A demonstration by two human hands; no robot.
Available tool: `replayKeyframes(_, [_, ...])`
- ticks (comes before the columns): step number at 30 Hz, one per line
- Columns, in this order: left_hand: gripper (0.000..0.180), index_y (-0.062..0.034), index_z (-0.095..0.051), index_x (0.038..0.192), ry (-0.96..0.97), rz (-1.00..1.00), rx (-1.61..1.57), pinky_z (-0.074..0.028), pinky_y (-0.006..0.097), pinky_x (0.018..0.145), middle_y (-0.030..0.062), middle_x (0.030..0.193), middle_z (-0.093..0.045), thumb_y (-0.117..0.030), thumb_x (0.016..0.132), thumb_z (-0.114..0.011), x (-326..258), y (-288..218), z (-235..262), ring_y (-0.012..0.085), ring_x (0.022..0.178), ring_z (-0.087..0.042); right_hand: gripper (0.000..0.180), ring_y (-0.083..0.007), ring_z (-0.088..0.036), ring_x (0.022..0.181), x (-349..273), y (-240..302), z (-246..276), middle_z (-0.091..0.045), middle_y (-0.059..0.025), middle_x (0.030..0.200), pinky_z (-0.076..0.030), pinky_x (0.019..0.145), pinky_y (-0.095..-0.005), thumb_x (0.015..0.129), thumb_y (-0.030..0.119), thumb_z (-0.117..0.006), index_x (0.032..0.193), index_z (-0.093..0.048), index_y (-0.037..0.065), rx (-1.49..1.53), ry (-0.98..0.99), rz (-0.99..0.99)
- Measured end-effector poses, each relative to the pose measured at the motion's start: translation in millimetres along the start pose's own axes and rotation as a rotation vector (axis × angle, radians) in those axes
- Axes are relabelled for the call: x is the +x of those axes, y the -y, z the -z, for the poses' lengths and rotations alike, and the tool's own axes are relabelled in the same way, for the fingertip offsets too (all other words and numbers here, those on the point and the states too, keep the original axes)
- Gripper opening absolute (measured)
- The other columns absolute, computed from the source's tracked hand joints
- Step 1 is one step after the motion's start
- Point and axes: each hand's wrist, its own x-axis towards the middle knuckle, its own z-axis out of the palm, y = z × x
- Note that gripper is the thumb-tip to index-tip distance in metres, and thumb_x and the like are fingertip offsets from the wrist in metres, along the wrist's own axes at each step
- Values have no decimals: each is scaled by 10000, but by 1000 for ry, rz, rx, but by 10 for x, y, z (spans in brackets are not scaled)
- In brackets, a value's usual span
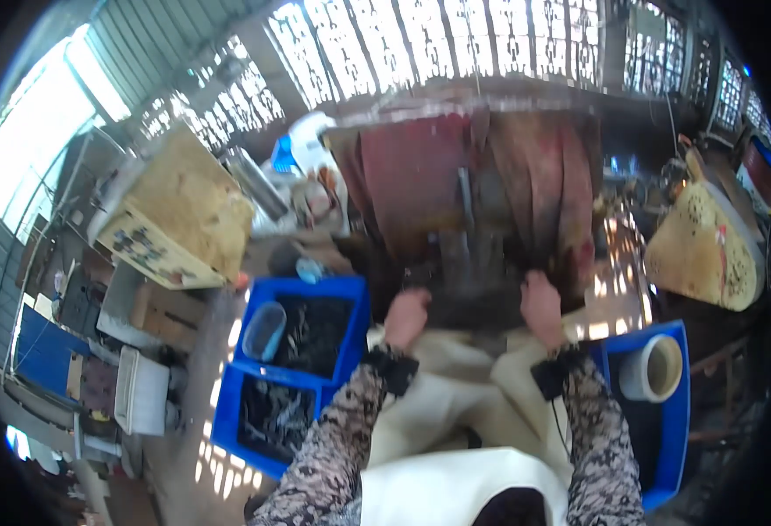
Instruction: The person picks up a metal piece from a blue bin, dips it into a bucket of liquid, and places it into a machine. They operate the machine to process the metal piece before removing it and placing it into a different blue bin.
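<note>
My left hand (pixel 407 317) is closed at the front of a dark, recessed work area (pixel 468 298), its fingers curled around something I cannot make out. Level with it and a little apart, my right hand (pixel 540 309) is also curled closed, and what it grips is hidden by the hand and blur. Reddish-brown cloth (pixel 416 180) hangs just beyond both hands, with a metal rod (pixel 465 202) upright in its middle gap. Camouflage sleeves with dark wrist bands cover my forearms. A cream apron (pixel 455 394) lies over my lap between them.
Left of me stand blue bins (pixel 322 383) with dark pieces and a clear plastic tub (pixel 264 331). At right, another blue bin (pixel 685 412) holds a whitish bucket (pixel 663 368). Stained yellowish machine housings (pixel 184 210) flank the far sides. A white container (pixel 142 394) stands far left.
</note>
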Motion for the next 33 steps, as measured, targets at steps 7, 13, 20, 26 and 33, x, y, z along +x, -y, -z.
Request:
replayKeyframes(7, [220, -79, -708, 917, -3, -20, -5, -502, 441, 801, 158, 910, -659, -49, 775, -543, -16, -56, -23, 346, 916, -629, 156, -388, -634, 806, -99, -62, 61, -589, -166, 958, -529, 677, -482, 851, 118, -610, 972, -539, 48, 28, -107, 82])
replayKeyframes(13, [210, -82, -712, 904, -59, -46, 70, -507, 441, 808, 155, 916, -668, -66, 790, -537, 67, -69, 10, 342, 905, -634, 155, -389, -629, 832, 7, 12, 104, -599, -166, 957, -518, 708, -481, 855, 130, -606, 975, -552, 48, 36, -61, 15])
replayKeyframes(20, [202, -98, -715, 876, -54, -4, 109, -511, 438, 808, 153, 912, -668, -85, 803, -527, 65, -142, 6, 340, 909, -635, 174, -366, -651, 807, 33, -45, 66, -595, -161, 967, -543, 691, -451, 845, 122, -623, 987, -558, 48, 13, -65, 24])
replayKeyframes(26, [192, -100, -714, 859, -60, -17, 110, -514, 431, 805, 142, 899, -669, -90, 794, -534, 56, -124, -14, 330, 902, -637, 181, -371, -655, 801, 18, -26, 84, -600, -163, 975, -545, 699, -452, 837, 119, -633, 988, -561, 48, 14, -51, 3])
replayKeyframes(33, [174, -75, -717, 864, -59, -22, 109, -514, 432, 798, 147, 891, -678, -77, 806, -553, -30, -142, 25, 337, 882, -642, 215, -389, -638, 851, -36, 9, 84, -618, -176, 968, -526, 726, -477, 832, 132, -654, 998, -548, 43, 20, -11, -50])
